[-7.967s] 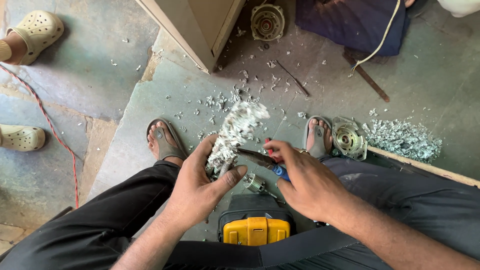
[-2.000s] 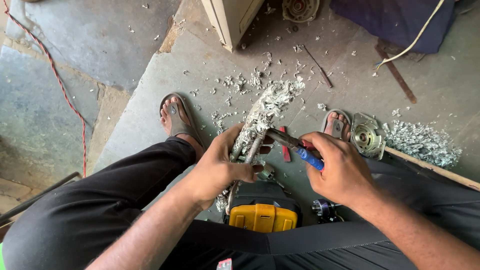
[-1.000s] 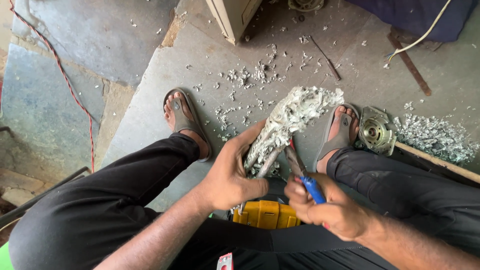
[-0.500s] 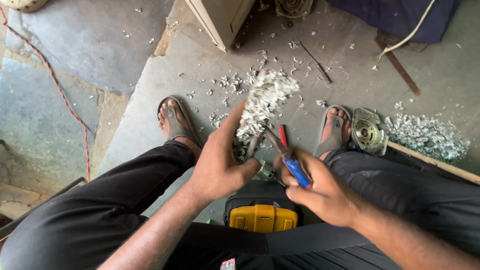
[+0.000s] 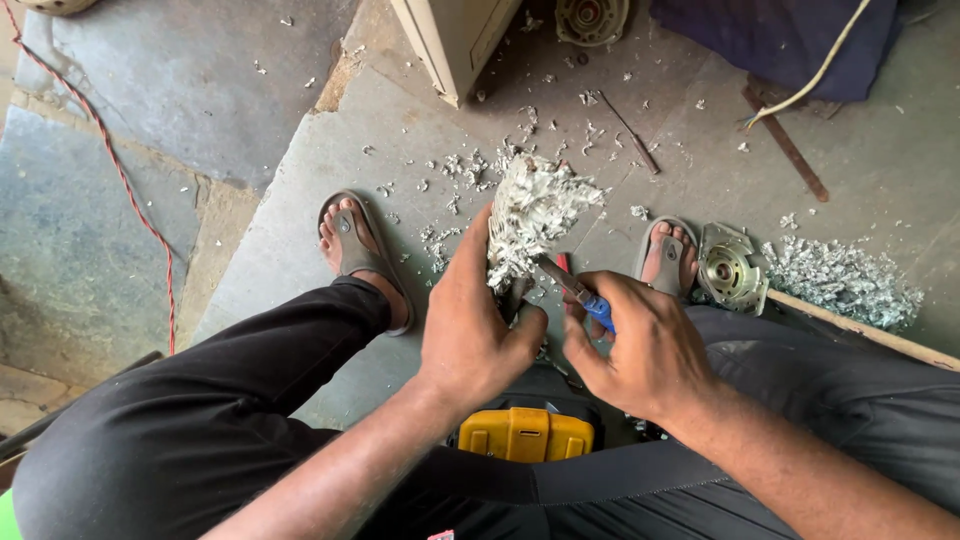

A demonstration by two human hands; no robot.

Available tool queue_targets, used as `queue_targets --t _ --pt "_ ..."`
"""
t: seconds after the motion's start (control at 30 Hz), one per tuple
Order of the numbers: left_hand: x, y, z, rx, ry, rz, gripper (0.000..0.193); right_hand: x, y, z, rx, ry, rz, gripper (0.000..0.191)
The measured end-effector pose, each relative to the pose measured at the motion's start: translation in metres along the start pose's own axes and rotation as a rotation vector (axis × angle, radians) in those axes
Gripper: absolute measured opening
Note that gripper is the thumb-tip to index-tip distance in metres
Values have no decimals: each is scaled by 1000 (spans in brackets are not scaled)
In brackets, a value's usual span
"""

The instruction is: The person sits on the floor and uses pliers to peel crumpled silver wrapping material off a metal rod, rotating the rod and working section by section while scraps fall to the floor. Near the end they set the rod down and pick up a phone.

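Whitish frayed bundle (image 5: 535, 215) now lowered and upright, clutched by left hand (image 5: 475, 325); blue-handled tool (image 5: 580, 295) back against its base, gripped by right hand (image 5: 645, 345), so stripping goes on.

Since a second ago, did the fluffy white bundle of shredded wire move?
Yes. The fluffy white bundle in the left hand swung left, from above the right sandalled foot back to between both feet.

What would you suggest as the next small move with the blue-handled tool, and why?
Probably press the tool's tip a little deeper into the base of the whitish fibre bundle. The left hand grips the bundle upright, and the right hand holds the blue-handled tool with its tip already at the bundle's lower edge.
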State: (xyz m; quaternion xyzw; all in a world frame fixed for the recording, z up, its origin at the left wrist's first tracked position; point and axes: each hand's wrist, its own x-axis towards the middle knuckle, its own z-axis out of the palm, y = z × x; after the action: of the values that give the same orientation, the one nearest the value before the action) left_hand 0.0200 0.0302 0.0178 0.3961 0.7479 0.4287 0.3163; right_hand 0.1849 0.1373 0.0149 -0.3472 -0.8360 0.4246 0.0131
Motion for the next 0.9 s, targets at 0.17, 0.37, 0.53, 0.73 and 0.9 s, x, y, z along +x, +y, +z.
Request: queue_targets --t 0.17,0.37,0.53,0.73,0.9 --pt "-10 -8 5 1 101 93 87 -3 -1 10 221 -80 69 34" --pt "-11 -20 3 -53 29 129 87 -12 15 13 772 -346 221 37" --pt "-1 -31 -7 -17 -93 310 87 -21 31 2 1429 -773 321 43" --pt "11 -16 -18 -297 -316 186 84 -26 32 -8 1703 -948 412 42" --pt "32 -1 -38 -78 -534 -232 90 -17 19 -15 1053 -571 389 36"
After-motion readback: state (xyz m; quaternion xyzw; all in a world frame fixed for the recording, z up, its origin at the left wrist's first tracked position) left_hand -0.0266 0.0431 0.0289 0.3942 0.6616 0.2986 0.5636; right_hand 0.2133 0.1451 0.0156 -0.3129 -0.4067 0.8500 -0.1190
